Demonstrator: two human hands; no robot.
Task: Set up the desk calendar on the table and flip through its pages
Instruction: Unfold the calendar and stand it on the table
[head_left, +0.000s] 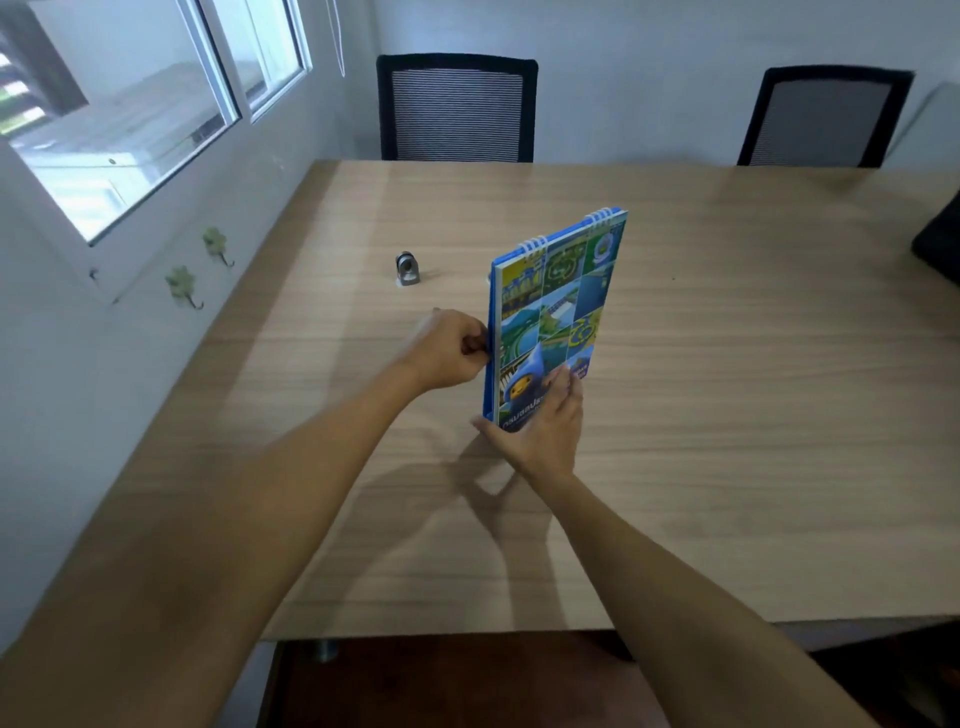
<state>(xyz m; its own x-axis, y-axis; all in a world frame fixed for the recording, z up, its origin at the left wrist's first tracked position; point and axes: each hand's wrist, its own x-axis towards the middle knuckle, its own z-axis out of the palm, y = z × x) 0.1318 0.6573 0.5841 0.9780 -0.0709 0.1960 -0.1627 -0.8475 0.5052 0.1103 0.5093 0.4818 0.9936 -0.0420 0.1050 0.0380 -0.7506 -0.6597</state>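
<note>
The desk calendar (558, 306) has a blue base, white spiral rings at its far end and a cover of blue and green picture tiles. It is held up on edge above the wooden table (727, 415), closed flat. My left hand (452, 348) pinches the calendar's left edge, on its blue back board. My right hand (540, 421) grips its near end, fingers spread over the cover and thumb under the bottom corner.
A small silver object (408, 268) stands on the table left of the calendar. Two black mesh chairs (457, 109) (826, 117) stand at the far side. A dark object (940, 244) sits at the right edge. A wall with windows runs along the left.
</note>
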